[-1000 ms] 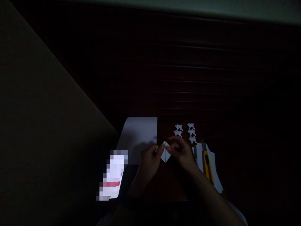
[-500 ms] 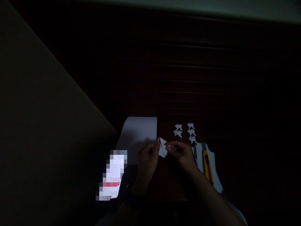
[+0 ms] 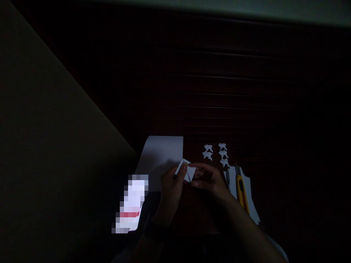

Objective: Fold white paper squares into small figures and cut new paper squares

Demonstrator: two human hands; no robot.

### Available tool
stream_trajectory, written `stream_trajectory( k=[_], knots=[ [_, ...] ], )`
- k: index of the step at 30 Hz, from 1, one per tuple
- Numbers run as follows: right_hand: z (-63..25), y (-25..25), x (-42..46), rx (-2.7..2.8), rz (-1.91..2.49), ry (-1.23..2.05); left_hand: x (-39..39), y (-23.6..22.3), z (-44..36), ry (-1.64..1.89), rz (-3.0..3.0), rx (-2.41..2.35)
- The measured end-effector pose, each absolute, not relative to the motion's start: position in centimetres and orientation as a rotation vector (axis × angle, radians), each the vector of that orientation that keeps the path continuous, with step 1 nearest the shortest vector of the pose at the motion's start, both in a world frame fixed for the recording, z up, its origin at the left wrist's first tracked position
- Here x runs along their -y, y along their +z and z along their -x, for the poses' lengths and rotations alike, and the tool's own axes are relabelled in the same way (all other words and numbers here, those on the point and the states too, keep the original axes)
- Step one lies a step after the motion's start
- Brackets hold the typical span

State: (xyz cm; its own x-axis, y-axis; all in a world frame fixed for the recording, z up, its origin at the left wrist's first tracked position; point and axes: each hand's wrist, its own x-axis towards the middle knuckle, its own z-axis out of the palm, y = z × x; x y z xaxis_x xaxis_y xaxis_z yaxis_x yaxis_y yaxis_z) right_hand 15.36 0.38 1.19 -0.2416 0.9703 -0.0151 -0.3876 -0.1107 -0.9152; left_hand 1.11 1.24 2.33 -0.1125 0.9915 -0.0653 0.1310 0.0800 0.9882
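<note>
Dim light; a dark brown table [image 3: 197, 215], its near edge faint. Small white paper square [image 3: 191, 174], held above the middle of the table, tilted, a corner pointing roughly away from the person. Dark slits and creases cross its face, so some folding is done.

Left hand [image 3: 171, 184]: thumb pressed flat on the upper face of the square, fingers bent beneath, pinching it firmly by its left part. Right hand [image 3: 214, 182]: forefinger and thumb parted about the right corner, forefinger near the upper side, thumb near the lower. Cannot tell whether these fingertips grip or only brush the paper.

Toward the far right corner of the table, five small folded shapes in two columns: two in the left column [image 3: 207, 156], three in the right column [image 3: 223, 153]. All jagged, pointed, much alike; they look complete. The piece in hand has none of their points, so I judge it partway folded, several folds short of that form.

Far left corner: a large white sheet [image 3: 163, 151], flat, apparently unfolded. Right side: loose white paper [image 3: 251, 193] with a yellow cutter [image 3: 242, 191] lying on it, unused. Lit phone [image 3: 134, 201] near the left edge, screen blurred out.
</note>
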Motion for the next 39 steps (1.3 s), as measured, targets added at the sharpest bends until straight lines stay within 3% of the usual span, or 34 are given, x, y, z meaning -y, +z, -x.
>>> stream_trajectory(
  k=[6, 18, 29, 39],
  knots=[
    [-15.5, 1.2, -0.5, 1.07, 0.86, 1.575, -1.3, 2.3, -1.1, 1.16, -1.01, -1.299],
    [-15.8, 0.0, -1.1, 1.02, 1.037, 1.382, -1.6, 1.8, -1.1, 1.079, -1.176, -1.353],
    [-16.2, 0.8, -1.3, 1.423, 1.096, 1.161, -1.8, 1.7, -0.8, 1.135, -1.218, -1.316],
    [-16.8, -0.2, -1.6, 1.273, 1.181, 1.135, -1.6, 2.0, -0.8, 1.143, -1.157, -1.289]
  ],
)
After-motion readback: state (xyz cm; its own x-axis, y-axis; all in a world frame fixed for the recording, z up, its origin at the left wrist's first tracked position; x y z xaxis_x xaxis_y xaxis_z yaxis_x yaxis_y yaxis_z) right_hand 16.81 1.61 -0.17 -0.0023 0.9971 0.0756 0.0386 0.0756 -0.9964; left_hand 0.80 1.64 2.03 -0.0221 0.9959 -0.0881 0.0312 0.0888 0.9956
